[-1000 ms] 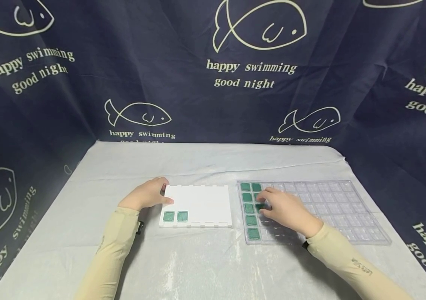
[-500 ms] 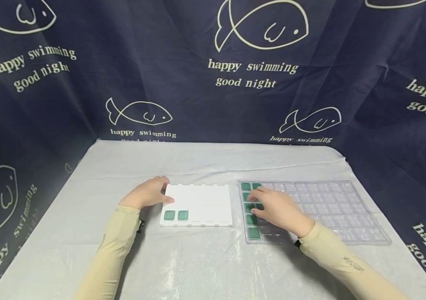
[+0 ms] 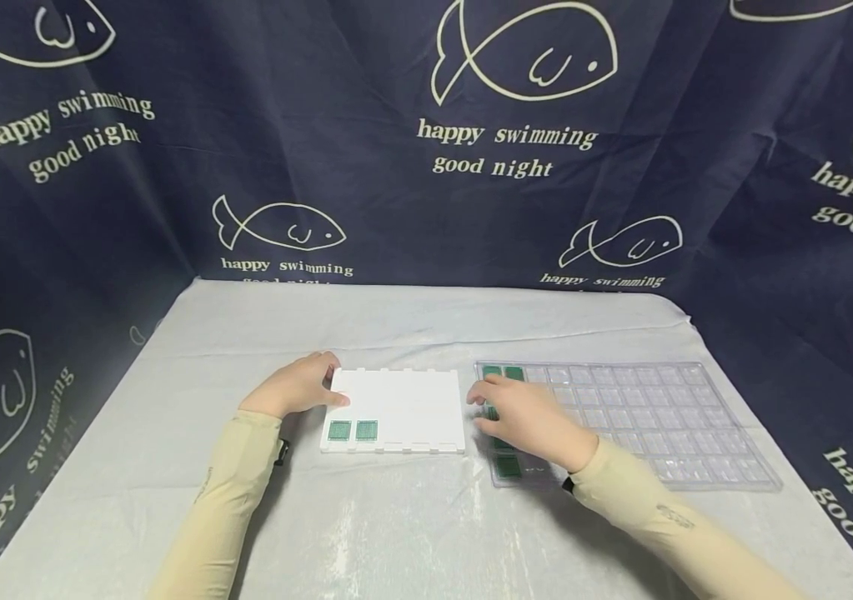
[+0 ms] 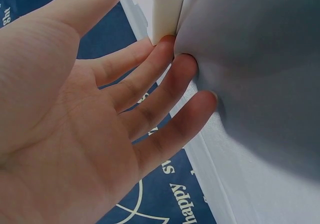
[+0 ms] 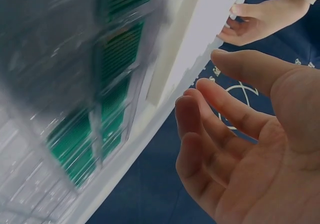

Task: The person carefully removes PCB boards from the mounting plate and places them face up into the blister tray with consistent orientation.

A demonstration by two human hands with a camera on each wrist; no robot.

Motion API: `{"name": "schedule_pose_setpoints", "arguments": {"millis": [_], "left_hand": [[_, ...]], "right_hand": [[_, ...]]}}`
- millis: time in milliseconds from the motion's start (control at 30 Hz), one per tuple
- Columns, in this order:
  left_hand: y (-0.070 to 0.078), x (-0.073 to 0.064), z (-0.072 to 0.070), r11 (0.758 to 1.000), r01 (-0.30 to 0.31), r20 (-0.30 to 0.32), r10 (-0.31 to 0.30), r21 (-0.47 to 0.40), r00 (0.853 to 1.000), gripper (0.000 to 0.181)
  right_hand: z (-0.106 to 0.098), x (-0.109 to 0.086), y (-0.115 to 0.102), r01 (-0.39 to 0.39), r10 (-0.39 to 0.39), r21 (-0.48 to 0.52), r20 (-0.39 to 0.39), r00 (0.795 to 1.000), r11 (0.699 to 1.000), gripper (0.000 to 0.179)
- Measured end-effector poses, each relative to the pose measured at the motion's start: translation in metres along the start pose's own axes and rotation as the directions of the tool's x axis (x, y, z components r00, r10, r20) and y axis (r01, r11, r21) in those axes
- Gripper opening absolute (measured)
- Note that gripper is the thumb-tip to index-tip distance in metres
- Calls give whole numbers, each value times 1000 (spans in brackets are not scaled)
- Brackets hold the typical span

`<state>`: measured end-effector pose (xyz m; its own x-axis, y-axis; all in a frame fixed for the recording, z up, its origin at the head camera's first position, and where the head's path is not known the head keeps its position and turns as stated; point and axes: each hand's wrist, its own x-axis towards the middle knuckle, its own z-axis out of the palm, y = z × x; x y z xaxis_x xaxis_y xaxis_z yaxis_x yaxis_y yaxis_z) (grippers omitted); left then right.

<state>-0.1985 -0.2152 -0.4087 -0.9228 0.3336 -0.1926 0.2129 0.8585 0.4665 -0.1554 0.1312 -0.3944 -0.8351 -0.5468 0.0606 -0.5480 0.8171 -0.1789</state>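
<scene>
My left hand (image 3: pixel 294 387) holds the far left corner of a white board (image 3: pixel 411 404), its thumb on top. In the left wrist view its fingertips meet the board's pale end (image 4: pixel 167 11). Two small green circuit boards (image 3: pixel 353 431) lie on the near left part of the white board. Over the left edge of a clear compartment tray (image 3: pixel 659 396) hovers my right hand (image 3: pixel 527 421). The right wrist view shows its thumb and fingers apart with nothing between them. Green circuit boards (image 5: pixel 120 49) fill the tray's left column; another (image 5: pixel 75 144) sits in the second. My right hand hides some compartments.
A pale cloth covers the table (image 3: pixel 396 525). A narrow gap separates the white board from the tray. Behind the table hangs a dark blue curtain (image 3: pixel 381 192) with fish prints.
My right hand has moved left from the tray's second column to its left edge. My left hand and the white board have stayed in place.
</scene>
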Motion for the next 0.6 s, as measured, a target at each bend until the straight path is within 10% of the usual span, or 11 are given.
{"name": "schedule_pose_setpoints", "arguments": {"millis": [600], "left_hand": [[-3,2,0,1000,5,9,-5,11,1000,51]], "right_hand": [[3,28,-37,78,-78,3,11,997,997,26]]}}
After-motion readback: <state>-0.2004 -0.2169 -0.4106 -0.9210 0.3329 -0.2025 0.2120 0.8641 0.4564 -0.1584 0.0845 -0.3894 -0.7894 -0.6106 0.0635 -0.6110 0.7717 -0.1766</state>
